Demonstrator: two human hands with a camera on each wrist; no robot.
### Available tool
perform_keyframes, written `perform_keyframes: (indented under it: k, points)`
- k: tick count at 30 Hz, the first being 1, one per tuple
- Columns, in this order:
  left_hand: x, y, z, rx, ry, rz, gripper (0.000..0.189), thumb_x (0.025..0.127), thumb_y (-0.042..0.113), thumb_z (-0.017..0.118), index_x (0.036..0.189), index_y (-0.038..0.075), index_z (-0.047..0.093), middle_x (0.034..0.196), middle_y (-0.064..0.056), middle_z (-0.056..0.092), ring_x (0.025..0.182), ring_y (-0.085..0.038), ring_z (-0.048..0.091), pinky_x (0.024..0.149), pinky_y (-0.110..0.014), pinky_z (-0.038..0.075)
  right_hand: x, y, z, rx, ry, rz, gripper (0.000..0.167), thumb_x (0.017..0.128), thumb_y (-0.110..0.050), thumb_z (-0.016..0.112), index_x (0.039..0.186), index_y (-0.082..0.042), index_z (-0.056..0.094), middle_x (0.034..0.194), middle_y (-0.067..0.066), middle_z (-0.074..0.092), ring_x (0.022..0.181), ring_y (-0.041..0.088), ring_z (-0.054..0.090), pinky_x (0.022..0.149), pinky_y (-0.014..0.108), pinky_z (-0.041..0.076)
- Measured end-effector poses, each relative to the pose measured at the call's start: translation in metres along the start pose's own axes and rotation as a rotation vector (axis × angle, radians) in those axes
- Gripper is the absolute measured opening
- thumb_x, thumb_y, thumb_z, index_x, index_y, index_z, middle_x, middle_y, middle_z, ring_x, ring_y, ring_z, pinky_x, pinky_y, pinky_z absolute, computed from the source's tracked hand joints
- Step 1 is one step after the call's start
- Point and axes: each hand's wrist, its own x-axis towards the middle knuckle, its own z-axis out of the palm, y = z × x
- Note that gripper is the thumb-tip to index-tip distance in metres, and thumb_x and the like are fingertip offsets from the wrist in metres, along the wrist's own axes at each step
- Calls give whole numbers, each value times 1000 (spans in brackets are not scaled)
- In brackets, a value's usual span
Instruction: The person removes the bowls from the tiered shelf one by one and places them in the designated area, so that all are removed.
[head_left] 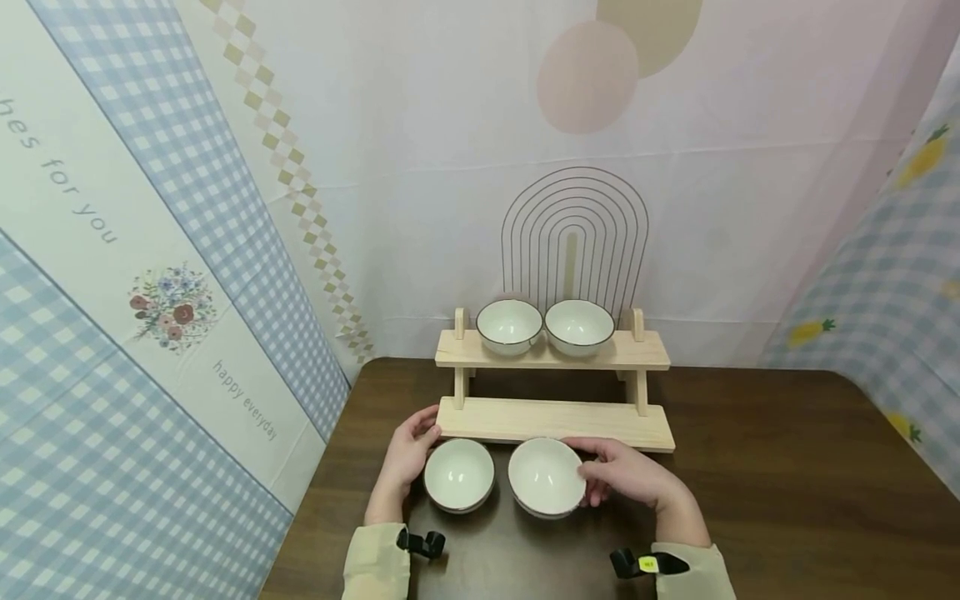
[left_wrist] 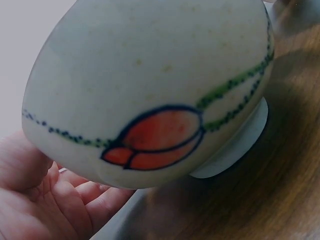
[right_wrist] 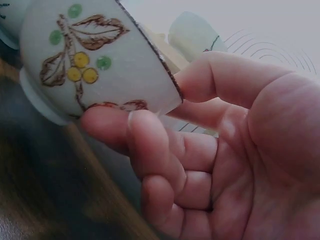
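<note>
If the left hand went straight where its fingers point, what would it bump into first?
The left hand would probably meet the lower wooden shelf first, near its left end; depth is unclear.

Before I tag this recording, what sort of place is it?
Probably an indoor tabletop set-up: there's a brown table, printed cloth hung behind it as a backdrop, and a two-tier wooden stand bearing two bowls.

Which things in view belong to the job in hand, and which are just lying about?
In the job:
right front bowl, held by the right hand
left front bowl, beside the left hand
probably: wooden stand, left back bowl, right back bowl

Just surroundings:
table
wall cloth
blue checked cloth
</note>
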Motion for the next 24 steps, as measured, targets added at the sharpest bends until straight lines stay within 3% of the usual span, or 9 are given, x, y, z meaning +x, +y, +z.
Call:
perform_keyframes:
  k: [24]
  points:
    - [-1, 1, 0, -2, 0, -10, 39, 109, 5, 60, 147, 0, 60, 131, -21, 67, 113, -29, 68, 95, -46, 58, 6, 4, 11, -45, -87, 59, 57, 101, -8, 62, 156, 1, 51, 72, 13, 69, 63, 19, 68, 61, 35, 59]
